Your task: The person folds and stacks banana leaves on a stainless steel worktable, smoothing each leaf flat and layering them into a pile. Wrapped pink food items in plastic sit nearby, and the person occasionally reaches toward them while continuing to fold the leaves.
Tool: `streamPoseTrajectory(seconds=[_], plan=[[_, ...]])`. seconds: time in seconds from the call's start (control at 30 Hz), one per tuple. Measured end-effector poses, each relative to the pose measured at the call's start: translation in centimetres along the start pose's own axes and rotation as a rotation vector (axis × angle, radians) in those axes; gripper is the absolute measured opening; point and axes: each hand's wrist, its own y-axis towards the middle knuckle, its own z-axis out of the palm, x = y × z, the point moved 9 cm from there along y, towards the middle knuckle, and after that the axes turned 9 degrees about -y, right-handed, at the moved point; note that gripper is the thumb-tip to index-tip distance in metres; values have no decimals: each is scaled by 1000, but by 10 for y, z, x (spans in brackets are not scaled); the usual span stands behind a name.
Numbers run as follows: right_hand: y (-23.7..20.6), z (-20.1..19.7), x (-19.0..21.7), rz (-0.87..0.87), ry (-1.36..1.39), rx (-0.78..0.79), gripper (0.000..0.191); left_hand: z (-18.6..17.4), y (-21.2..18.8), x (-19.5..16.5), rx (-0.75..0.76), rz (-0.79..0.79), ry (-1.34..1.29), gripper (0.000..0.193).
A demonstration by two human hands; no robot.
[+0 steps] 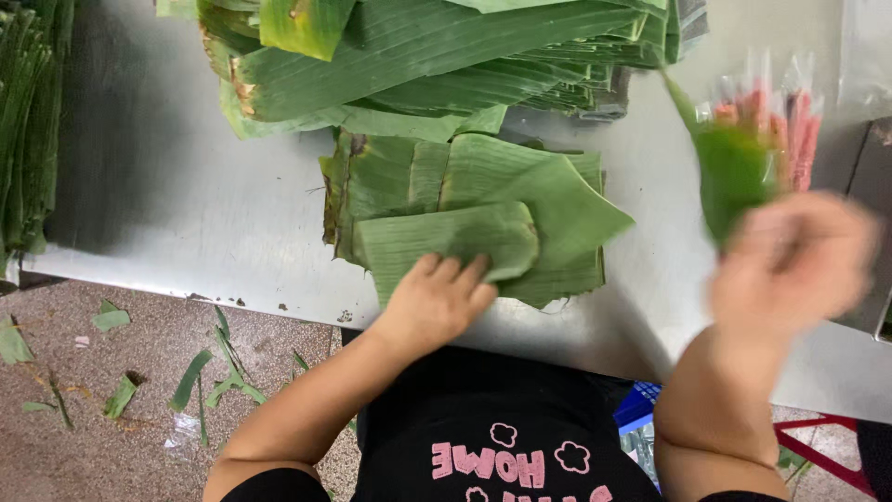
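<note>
Leaf stack under left hand; right hand grips leaf strip.

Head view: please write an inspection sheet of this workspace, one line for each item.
Surface: grey metal table, bare part scuffed.
Job's things: stack of cut banana leaves; green leaf piece.
Clutter: large leaf pile; pink sticks in clear wrapping.
Grippers: left hand flat on the top leaf; right hand blurred, holding the leaf piece.
Cables: nothing seen.
Surroundings: leaf scraps on floor; red stool frame.
</note>
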Motion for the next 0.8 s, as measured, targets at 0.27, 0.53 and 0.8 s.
streamPoseTrajectory(seconds=[0.27,0.53,0.8], plan=[[-59,135,86,-9,260,845,23,-44,-8,-21,-487,279,74,33],[9,37,-45,146,-358,292,13,-37,5,16,-166,-41,-126,41],[12,38,-86,-41,-761,282,26,-23,14,23,-94,-116,-179,35]])
